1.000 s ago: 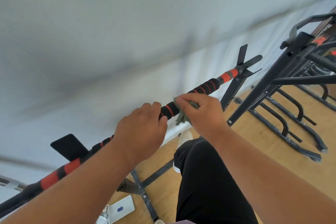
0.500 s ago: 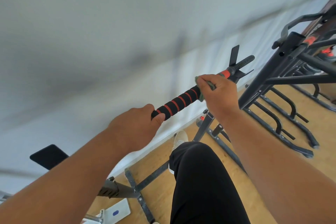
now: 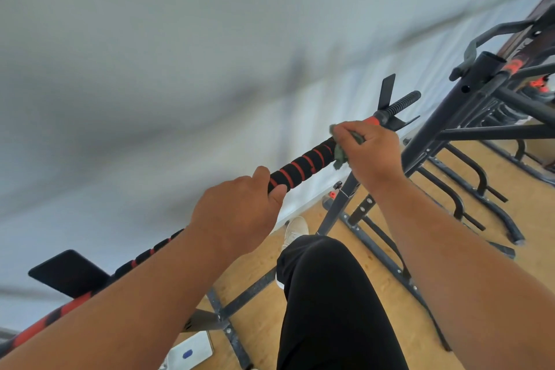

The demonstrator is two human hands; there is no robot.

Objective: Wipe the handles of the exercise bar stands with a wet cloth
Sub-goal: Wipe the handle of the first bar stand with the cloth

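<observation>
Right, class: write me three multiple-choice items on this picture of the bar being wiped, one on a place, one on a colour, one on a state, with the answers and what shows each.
1. Where is the cloth?
A. On the floor
B. Wrapped on the bar under the right hand
C. In the left hand

2. What colour are the stripes on the black foam grip?
A. Red
B. Blue
C. Yellow

3. What is the left hand doing?
A. Hanging free
B. Lying flat on the wall
C. Gripping the bar

Answers:
1 B: the green cloth bunches out from under the right hand, whose fingers curl round it on the bar.
2 A: red bands wind round the grip between the two hands.
3 C: its fingers close round the bar, nearer the person than the right hand.
</observation>
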